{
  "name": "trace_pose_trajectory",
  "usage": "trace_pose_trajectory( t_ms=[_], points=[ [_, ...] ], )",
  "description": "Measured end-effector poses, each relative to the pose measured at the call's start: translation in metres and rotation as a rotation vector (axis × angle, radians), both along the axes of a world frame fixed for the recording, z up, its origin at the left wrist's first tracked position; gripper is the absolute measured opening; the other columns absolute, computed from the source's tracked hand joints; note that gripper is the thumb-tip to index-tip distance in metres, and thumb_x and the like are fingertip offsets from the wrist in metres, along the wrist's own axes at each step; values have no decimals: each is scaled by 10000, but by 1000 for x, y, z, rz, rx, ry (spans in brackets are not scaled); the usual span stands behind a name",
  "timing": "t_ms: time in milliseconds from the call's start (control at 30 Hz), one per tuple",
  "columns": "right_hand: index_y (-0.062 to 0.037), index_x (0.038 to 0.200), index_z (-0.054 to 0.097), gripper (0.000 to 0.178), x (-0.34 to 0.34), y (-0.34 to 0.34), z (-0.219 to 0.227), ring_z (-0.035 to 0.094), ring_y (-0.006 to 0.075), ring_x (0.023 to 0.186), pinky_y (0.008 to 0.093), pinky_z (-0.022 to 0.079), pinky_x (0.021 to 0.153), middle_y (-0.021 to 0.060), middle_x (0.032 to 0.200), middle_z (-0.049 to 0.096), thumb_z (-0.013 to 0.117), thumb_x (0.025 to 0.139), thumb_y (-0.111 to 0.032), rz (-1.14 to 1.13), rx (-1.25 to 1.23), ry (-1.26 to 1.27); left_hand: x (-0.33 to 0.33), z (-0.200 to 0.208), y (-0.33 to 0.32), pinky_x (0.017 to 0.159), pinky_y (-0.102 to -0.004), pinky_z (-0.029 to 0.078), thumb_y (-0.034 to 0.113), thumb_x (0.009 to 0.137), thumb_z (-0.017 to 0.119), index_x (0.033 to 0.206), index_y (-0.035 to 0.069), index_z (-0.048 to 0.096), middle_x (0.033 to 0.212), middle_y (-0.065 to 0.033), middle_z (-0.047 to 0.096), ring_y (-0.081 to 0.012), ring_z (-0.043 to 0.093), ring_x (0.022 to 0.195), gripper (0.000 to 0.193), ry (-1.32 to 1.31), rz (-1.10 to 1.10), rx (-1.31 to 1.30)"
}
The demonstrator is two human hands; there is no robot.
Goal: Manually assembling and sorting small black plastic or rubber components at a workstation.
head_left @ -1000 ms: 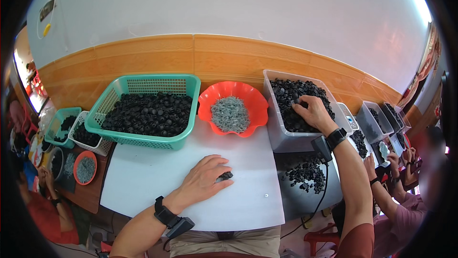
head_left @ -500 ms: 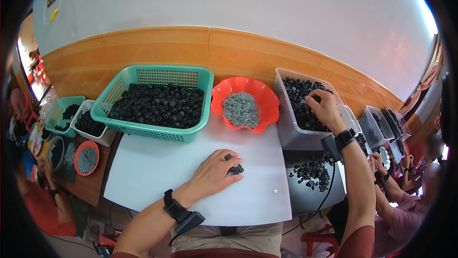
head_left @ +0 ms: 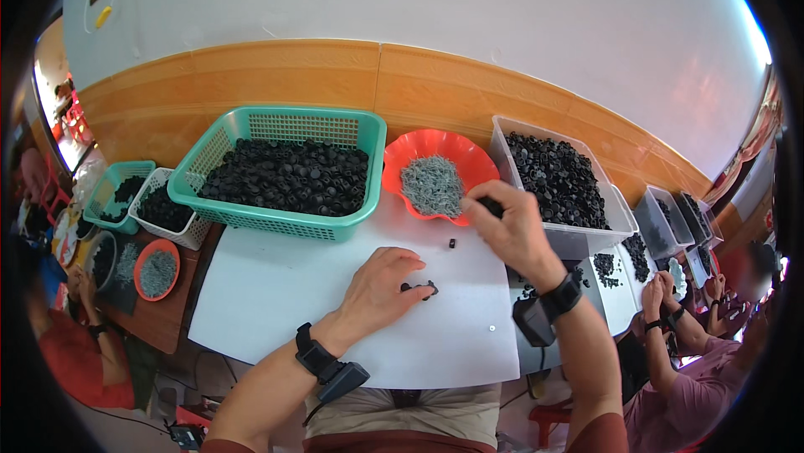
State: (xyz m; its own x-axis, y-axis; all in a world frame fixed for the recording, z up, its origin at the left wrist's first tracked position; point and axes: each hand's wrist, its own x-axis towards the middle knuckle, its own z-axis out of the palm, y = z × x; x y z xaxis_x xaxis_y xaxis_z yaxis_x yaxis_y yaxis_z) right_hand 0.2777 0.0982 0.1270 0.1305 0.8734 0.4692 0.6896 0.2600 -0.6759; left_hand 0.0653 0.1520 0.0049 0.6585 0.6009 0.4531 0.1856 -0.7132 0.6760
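My left hand [head_left: 374, 290] rests on the white work surface [head_left: 285, 302], its fingers curved round a few small black plastic parts [head_left: 430, 288] by the thumb. What lies under the palm is hidden. My right hand [head_left: 512, 227] is in the air, just in front of the red scalloped bowl [head_left: 477, 167] and the clear bin [head_left: 586, 239]. Its fingers are closed on dark plastic parts [head_left: 492, 205], too bunched to tell apart. A single black piece [head_left: 452, 244] lies between the bowl and my left hand. In the bowl are thin grey metal pieces [head_left: 434, 185], and black caps [head_left: 559, 177] fill the bin.
A green basket [head_left: 276, 225] of black caps stands back left. A small silver piece [head_left: 492, 328] lies near the right edge of the white surface. Co-workers sit left and right beside more baskets, a red-orange bowl [head_left: 170, 292] and clear bins [head_left: 657, 223].
My right hand has come out of the clear bin, leftward and nearer, with black parts in it. A single black piece now lies below the red bowl. My left hand has shifted slightly.
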Motion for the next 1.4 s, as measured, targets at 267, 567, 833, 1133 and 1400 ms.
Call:
trace_pose_trajectory(
  t_ms=[267, 567, 833, 1133, 1400],
  points=[
    [21, 962, 709, 165, 4, 3, -86, 590, 90, 657, 271, 486, 599, 44, 720, 651, 715, 945, -143, -88, -55, 31, 5, 6, -1, 1006, -412, 509, 310, 810, 852, 1158, -3, 707, 1206, -139, 688, -322, 618, 1169, 490, 83, 37, 17],
    [-94, 1001, 702, 230, -44, -1, -103, 696, 350, 795, 480, 570, 702, 104, 988, 672, 694, 898, -301, -107, -203, -413, 1, 4, -3, 1090, -477, 452, 417, 681, 947, 1589, -86, 99, 1411, -275, 527, -422, 537, 1273, 1341, 130, -13, -41],
    [-105, 1254, 685, 406, -40, -15, -91, 632, 340, 1172, 465, 537, 967, 110, 1316, 665, 718, 901, -303, 97, -170, -334, 2, 4, -2, 1114, -479, 437, 374, 621, 974, 1596, -57, 125, 1416, -271, 524, -425, 525, 1299, 1363, 52, -54, 7],
    [-1, 1179, 716, 301, -22, -24, -94, 675, 351, 1173, 447, 526, 999, 186, 1264, 701, 711, 962, -210, 182, -85, 180, 1, 12, -4, 1139, -472, 406, 396, 671, 934, 1524, -71, 342, 1417, -263, 538, -400, 518, 1327, 1138, 136, -49, -32],
    [36, 1098, 723, 258, 12, -14, -106, 697, 398, 1042, 444, 556, 896, 206, 1206, 704, 698, 953, -176, -135, -17, -197, 1, 2, -1, 1145, -462, 399, 476, 721, 897, 1517, -34, 392, 1457, -247, 517, -387, 499, 1344, 1072, 140, -48, 28]
  ],
)
